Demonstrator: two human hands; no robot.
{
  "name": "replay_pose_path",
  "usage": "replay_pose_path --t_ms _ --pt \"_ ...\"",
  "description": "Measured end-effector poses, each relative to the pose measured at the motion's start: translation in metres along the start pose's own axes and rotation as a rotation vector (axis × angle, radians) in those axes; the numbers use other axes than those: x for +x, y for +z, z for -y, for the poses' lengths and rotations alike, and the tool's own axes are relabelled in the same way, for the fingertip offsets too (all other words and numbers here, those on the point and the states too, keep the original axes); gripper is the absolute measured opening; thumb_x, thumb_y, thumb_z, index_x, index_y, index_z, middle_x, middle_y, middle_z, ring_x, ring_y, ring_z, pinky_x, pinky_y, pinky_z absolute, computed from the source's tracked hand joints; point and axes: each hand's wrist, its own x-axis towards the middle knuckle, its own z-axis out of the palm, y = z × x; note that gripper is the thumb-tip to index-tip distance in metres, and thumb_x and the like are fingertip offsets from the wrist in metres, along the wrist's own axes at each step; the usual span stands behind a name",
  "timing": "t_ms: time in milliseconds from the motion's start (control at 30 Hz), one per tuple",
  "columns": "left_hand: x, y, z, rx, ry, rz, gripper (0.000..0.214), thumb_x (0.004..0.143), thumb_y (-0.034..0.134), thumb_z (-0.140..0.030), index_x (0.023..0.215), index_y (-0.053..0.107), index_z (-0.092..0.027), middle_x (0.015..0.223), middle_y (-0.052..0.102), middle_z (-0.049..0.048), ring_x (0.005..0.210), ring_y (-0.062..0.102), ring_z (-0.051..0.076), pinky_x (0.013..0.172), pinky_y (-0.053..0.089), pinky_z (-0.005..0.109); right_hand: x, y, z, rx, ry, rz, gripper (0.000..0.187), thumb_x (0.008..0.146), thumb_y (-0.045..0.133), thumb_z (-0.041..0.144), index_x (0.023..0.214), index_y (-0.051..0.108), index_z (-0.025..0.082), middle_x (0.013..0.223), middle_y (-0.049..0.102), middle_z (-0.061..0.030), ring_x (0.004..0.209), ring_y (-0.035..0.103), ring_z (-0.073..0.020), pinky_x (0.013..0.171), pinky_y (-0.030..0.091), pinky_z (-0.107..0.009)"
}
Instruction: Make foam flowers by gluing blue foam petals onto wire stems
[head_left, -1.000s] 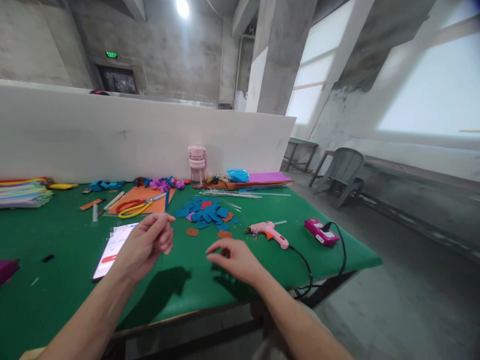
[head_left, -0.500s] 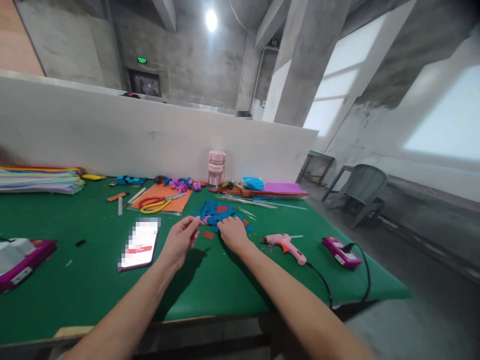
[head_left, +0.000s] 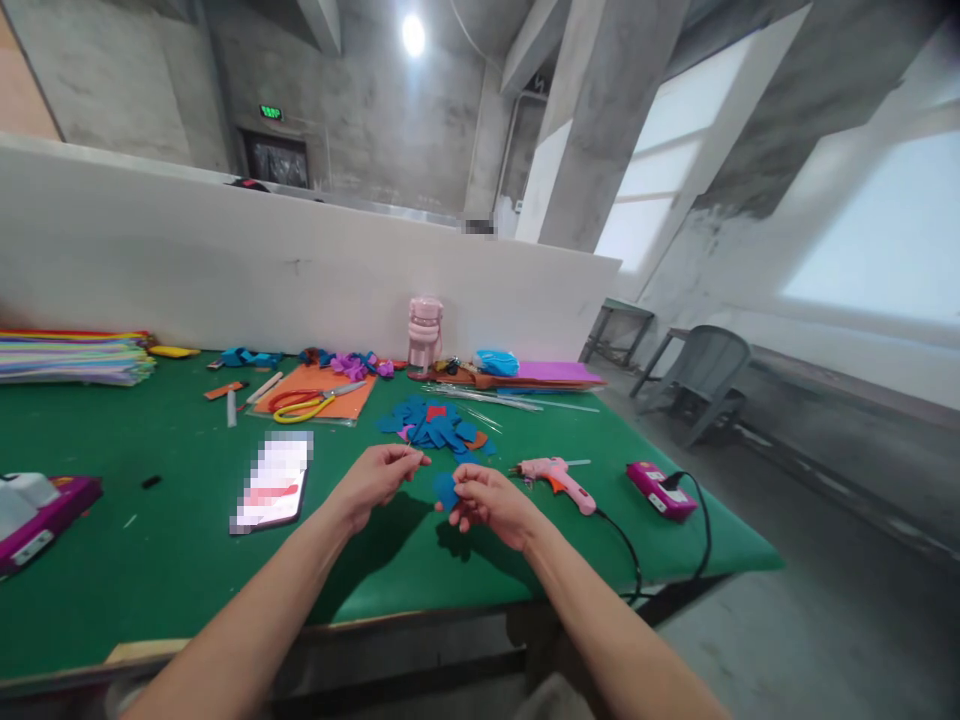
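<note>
My right hand (head_left: 491, 503) pinches a small blue felt piece (head_left: 445, 490) above the green table (head_left: 187, 560). My left hand (head_left: 375, 475) is closed in a pinch just to its left, holding a thin dark stick that is hard to make out. A pile of blue felt cutouts (head_left: 435, 428) with a few red and orange bits lies just beyond both hands. A pink glue gun (head_left: 553, 476) rests to the right of my right hand.
A phone (head_left: 271, 482) lies left of my hands. Scissors (head_left: 307, 403) sit on an orange sheet. A pink bottle (head_left: 424, 335), a purple power strip (head_left: 660, 491), stacked coloured sheets (head_left: 71, 357) and a purple box (head_left: 37, 505) are about. A grey chair (head_left: 701, 375) stands off the table's right.
My right hand reached into the blue pile, then drew back toward me with a blue piece pinched. My left hand stayed closed and moved beside it. The camera shifted.
</note>
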Motion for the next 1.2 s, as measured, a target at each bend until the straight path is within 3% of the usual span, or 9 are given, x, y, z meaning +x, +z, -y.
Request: replay_pose_path --t_ms 200,333,400,467,567,700,833,967,1200 --pt "-0.012 0.027 -0.001 0.127 0.022 0.095 0.03 0.065 0.061 -0.043 0.073 0.06 -0.014 0.053 0.048 -0.0061 0.038 0.026 0.003 0.037 0.019 0.018 -0.013 0.005 -0.006 -0.038 -0.017 -0.027 0.022 0.071 0.058 0.036 0.078 0.046 0.019 0.068 0.065 -0.0009 0.051 0.058 -0.0095 0.047 0.044 -0.019" --pt "-0.007 0.032 0.006 0.327 0.099 0.059 0.02 0.064 0.06 -0.034 0.064 0.062 -0.013 0.055 0.054 -0.0029 0.049 0.042 0.008 0.048 0.03 0.02 -0.021 -0.012 0.004 -0.446 0.004 -0.062 0.02 0.073 0.055 0.038 0.074 0.053 0.018 0.061 0.065 -0.0009 0.045 0.053 -0.0099 0.042 0.037 -0.019" --pt "-0.002 0.03 0.011 0.502 0.094 0.083 0.02 0.063 0.06 -0.033 0.061 0.063 -0.014 0.055 0.057 -0.0012 0.054 0.047 0.011 0.052 0.033 0.021 -0.028 -0.035 0.014 -0.718 -0.079 -0.242 0.022 0.075 0.052 0.039 0.07 0.057 0.018 0.06 0.064 -0.001 0.047 0.053 -0.0103 0.045 0.037 -0.02" --pt "0.003 0.028 0.016 0.671 0.081 0.102 0.018 0.063 0.059 -0.032 0.062 0.065 -0.015 0.057 0.06 -0.0001 0.056 0.051 0.013 0.053 0.034 0.022 -0.038 -0.063 0.024 -0.936 -0.166 -0.54 0.027 0.078 0.047 0.039 0.067 0.058 0.018 0.061 0.064 -0.0007 0.053 0.055 -0.0113 0.052 0.038 -0.021" --pt "0.008 0.025 0.022 0.803 0.087 0.118 0.016 0.066 0.057 -0.028 0.067 0.068 -0.016 0.062 0.064 0.001 0.062 0.055 0.014 0.056 0.035 0.022 -0.056 -0.104 0.03 -1.17 -0.095 -0.808 0.031 0.08 0.042 0.043 0.068 0.058 0.019 0.062 0.063 -0.0011 0.057 0.055 -0.0136 0.054 0.035 -0.023" --pt "0.01 0.022 0.027 0.845 0.114 0.118 0.015 0.069 0.055 -0.023 0.072 0.068 -0.016 0.067 0.065 0.001 0.064 0.056 0.013 0.057 0.036 0.021 -0.073 -0.139 0.021 -1.347 0.212 -0.786 0.035 0.075 0.048 0.05 0.082 0.058 0.016 0.074 0.064 -0.0072 0.068 0.057 -0.019 0.053 0.033 -0.024" --pt "0.01 0.019 0.028 0.851 0.121 0.086 0.009 0.067 0.057 -0.02 0.068 0.064 -0.016 0.062 0.061 -0.0002 0.062 0.054 0.012 0.055 0.035 0.02 -0.075 -0.153 0.007 -1.379 0.398 -0.665 0.034 0.078 0.046 0.044 0.088 0.056 0.013 0.079 0.064 -0.0104 0.073 0.058 -0.0207 0.056 0.034 -0.025" --pt "0.01 0.019 0.032 0.79 0.074 0.037 0.008 0.066 0.059 -0.022 0.063 0.062 -0.015 0.061 0.061 -0.0004 0.061 0.054 0.012 0.055 0.036 0.02 -0.066 -0.156 0.001 -1.31 0.41 -0.538 0.03 0.08 0.045 0.039 0.088 0.057 0.013 0.072 0.063 -0.0079 0.067 0.057 -0.0187 0.057 0.034 -0.025" --pt "0.011 0.014 0.037 0.725 0.008 -0.014 0.008 0.064 0.059 -0.022 0.062 0.061 -0.015 0.059 0.06 -0.0011 0.058 0.053 0.011 0.052 0.035 0.02 -0.055 -0.141 -0.001 -1.205 0.33 -0.612 0.026 0.079 0.044 0.036 0.082 0.058 0.014 0.077 0.062 -0.0081 0.069 0.055 -0.0186 0.056 0.035 -0.025"
